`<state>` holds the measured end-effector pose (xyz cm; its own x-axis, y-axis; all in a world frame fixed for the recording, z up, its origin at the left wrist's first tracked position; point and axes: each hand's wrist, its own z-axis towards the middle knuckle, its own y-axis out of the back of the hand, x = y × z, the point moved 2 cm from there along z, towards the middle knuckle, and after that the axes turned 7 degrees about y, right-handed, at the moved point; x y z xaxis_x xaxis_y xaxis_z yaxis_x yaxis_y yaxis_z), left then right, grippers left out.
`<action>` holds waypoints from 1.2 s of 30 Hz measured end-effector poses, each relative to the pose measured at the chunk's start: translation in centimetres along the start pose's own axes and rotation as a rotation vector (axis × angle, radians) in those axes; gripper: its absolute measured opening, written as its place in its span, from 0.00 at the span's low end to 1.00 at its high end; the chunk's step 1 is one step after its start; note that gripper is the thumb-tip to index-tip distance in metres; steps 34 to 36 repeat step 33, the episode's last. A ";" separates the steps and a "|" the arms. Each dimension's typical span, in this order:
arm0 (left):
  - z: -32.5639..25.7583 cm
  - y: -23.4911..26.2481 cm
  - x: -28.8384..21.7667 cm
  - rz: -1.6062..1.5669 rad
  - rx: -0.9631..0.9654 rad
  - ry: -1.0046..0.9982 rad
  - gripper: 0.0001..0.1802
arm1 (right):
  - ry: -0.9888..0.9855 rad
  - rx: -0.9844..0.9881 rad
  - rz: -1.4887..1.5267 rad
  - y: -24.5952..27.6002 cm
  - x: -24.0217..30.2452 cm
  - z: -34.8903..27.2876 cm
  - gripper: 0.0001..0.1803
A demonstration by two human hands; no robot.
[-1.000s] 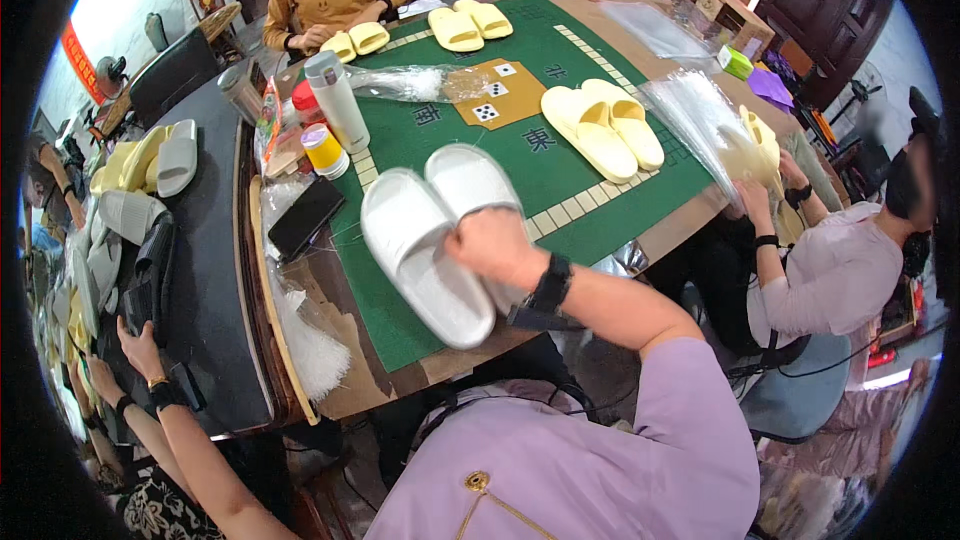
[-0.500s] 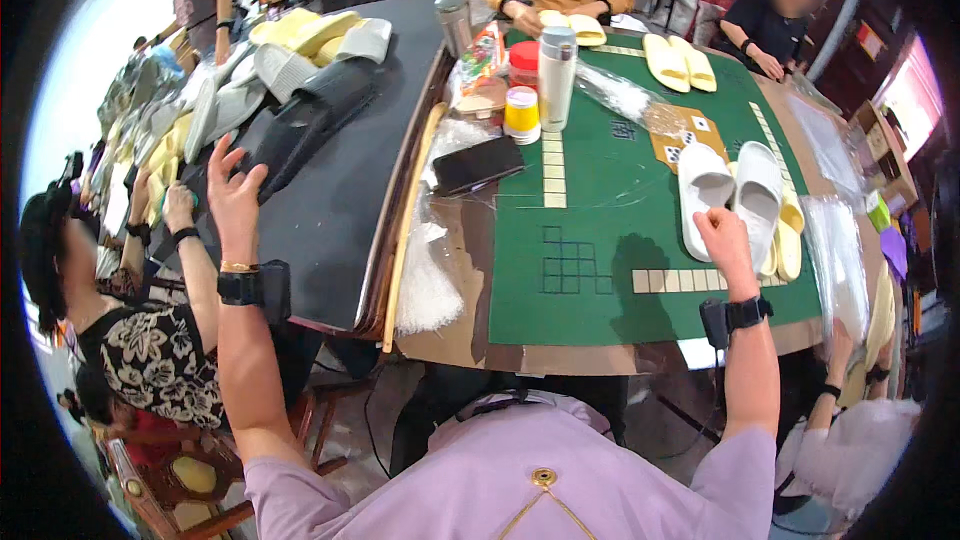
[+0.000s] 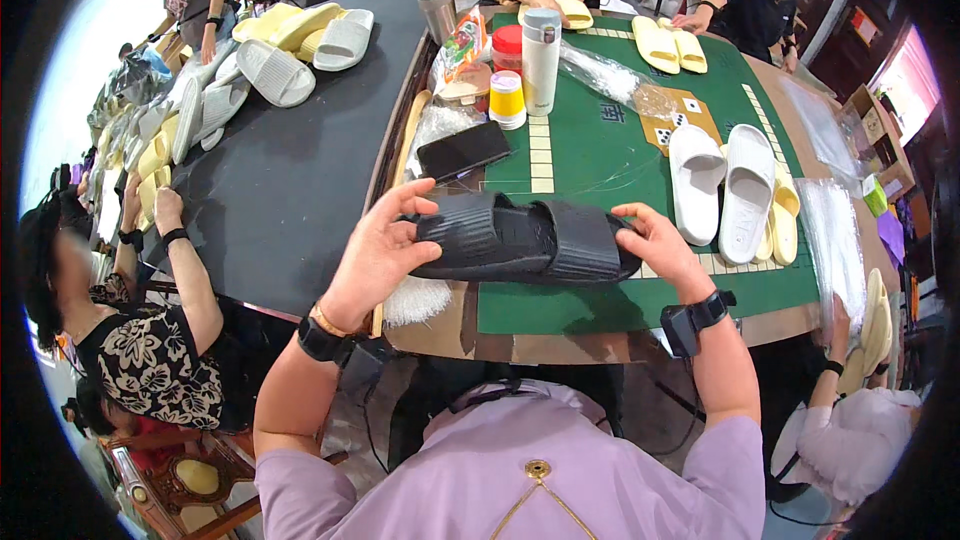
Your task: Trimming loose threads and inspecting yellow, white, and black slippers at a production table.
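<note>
A pair of black ribbed slippers [image 3: 522, 240] is level between my hands, above the near edge of the green mat [image 3: 560, 305]. The two slippers overlap, with one strap toward each end. My left hand [image 3: 378, 250] grips the left end, its thumb low and its fingers spread along the upper side. At the other end my right hand [image 3: 660, 248] pinches the slippers between thumb and fingers. Just beyond my right hand lie a white slipper [image 3: 697, 190] and another white slipper [image 3: 747, 195], with a pale yellow slipper [image 3: 785, 215] partly beneath them.
On the black table [image 3: 300, 175] at left are grey slippers [image 3: 276, 75] and yellow ones. A silver thermos [image 3: 541, 65], paper cups [image 3: 507, 100] and a phone [image 3: 463, 150] stand left of the mat's middle. Several people work around the tables. Clear plastic bags [image 3: 835, 250] lie at right.
The black slippers have come from the left table to in front of me. My left hand moved right and nearer with them; my right hand left the white slippers and took the other end.
</note>
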<state>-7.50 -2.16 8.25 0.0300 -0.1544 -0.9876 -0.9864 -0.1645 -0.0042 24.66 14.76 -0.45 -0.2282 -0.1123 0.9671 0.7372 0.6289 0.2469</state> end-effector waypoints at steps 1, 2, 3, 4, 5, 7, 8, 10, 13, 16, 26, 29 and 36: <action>0.2 -0.2 0.7 0.000 0.003 0.002 0.39 | -0.003 -0.002 0.001 0.3 -0.6 -0.7 0.22; 0.3 -0.4 1.4 0.007 0.024 0.012 0.40 | -0.034 -0.007 0.004 0.7 -1.4 -1.4 0.22; 0.5 -0.8 1.7 0.015 0.049 0.023 0.40 | -0.066 -0.015 0.008 1.0 -1.9 -2.1 0.22; 0.6 -1.2 1.8 0.074 0.055 0.038 0.40 | -0.067 -0.033 0.044 1.4 -1.9 -2.7 0.24; 0.8 -1.7 2.0 0.072 0.062 0.042 0.40 | -0.073 -0.038 0.043 1.9 -2.3 -3.3 0.24; 1.3 -2.5 2.3 0.094 0.079 0.018 0.39 | 0.036 -0.162 0.152 2.9 -2.3 -4.0 0.26; 1.5 -2.9 2.5 0.094 0.081 0.025 0.38 | -0.002 -0.194 0.144 3.2 -2.2 -4.5 0.27; 2.0 -3.7 3.0 0.073 0.084 0.028 0.38 | -0.005 -0.248 0.116 3.4 -2.0 -5.2 0.27; 2.5 -4.6 3.4 0.043 0.080 0.040 0.37 | -0.019 -0.322 0.062 4.1 -3.3 -6.0 0.26; 2.7 -4.9 4.2 0.071 0.106 0.048 0.37 | -0.015 -0.374 -0.056 5.0 -4.3 -6.5 0.24; 1.7 -1.0 5.1 -0.017 -0.213 -0.015 0.31 | -0.180 -0.616 -0.125 7.2 -7.2 -11.3 0.18; 1.5 -2.7 7.8 0.035 -0.162 0.033 0.29 | -0.447 -0.270 -0.169 2.4 -3.6 -11.5 0.18; -0.7 -5.4 9.8 0.043 -0.001 0.205 0.31 | -0.140 -0.229 -0.770 0.7 -1.2 -11.1 0.20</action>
